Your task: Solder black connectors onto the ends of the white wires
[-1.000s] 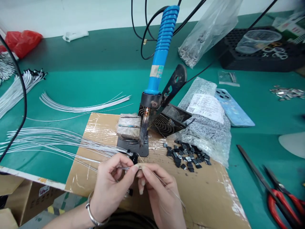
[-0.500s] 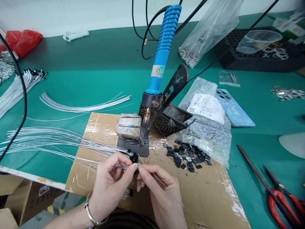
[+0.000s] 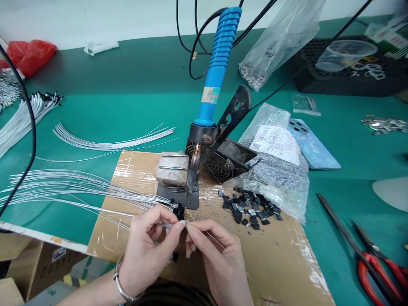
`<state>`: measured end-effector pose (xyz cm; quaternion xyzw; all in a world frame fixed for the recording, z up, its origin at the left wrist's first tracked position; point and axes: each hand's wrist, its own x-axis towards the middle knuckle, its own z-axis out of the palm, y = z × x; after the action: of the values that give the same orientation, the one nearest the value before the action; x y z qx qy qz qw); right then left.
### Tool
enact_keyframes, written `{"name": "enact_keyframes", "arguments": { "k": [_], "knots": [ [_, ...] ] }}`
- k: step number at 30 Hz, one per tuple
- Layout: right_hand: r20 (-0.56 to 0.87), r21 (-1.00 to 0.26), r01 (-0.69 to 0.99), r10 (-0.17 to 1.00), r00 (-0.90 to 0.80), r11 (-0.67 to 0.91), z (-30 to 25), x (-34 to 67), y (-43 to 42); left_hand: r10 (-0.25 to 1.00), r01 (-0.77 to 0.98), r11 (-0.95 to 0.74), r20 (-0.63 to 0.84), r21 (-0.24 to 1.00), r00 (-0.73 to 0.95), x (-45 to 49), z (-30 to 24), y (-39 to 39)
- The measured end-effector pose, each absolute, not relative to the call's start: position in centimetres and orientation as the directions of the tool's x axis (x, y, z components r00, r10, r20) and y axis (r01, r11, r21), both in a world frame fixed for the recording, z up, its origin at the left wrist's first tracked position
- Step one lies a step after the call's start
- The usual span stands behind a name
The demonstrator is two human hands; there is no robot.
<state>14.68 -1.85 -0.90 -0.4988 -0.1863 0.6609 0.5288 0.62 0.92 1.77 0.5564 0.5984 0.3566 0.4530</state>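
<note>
Fine silver-white wire (image 3: 223, 248) trails down and right from the right hand (image 3: 219, 259), its near end pinched betw. thumb and index tip, just above a taped brown cardboard sheet (image 3: 137, 163). Left hand (image 3: 146, 244), silver bangle (image 3: 118, 282) on the wrist, is closed on a thin straight metal rod (image 3: 167, 224), its tip meeting the wire at the fingertips; exactly how they meet is too small to tell. Both sit right by a small clump of black blocks (image 3: 180, 211). Wire looks v. light and springy, likely to kink and slip betw. dry fingers, so best taken close to the end, not by the loose tail. Rod looks stiffer, w/ a surer hold near its tip. Behind, a blue-handled soldering iron (image 3: 216, 63) stands in a black metal holder (image 3: 177, 199), long white wires (image 3: 70, 187) fan out to the left, and flat black square parts (image 3: 248, 210) lie heaped to the right.
</note>
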Motion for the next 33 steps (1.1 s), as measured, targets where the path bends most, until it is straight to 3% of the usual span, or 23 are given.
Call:
{"name": "enact_keyframes", "arguments": {
  "k": [9, 18, 33],
  "knots": [
    [-0.475, -0.749, -0.486, 0.876, -0.078, -0.45, -1.1, 16.2, -1.1, 0.997, 0.463, -0.027, -0.012, 0.886, 0.08, 0.2, 2.0, 1.1],
    [-0.44, -0.737, -0.53, 0.893, -0.095, -0.42, -1.8, 15.8, -1.6, 0.999, 0.377, 0.027, -0.033, 0.926, 0.008, 0.9, 1.9, 1.1],
    [-0.418, -0.752, -0.571, 0.908, 0.026, -0.329, -2.7, 14.1, -2.4, 0.995, 0.278, 0.099, -0.092, 0.956, -0.036, 0.8, -0.2, -0.1]
  ]
}}
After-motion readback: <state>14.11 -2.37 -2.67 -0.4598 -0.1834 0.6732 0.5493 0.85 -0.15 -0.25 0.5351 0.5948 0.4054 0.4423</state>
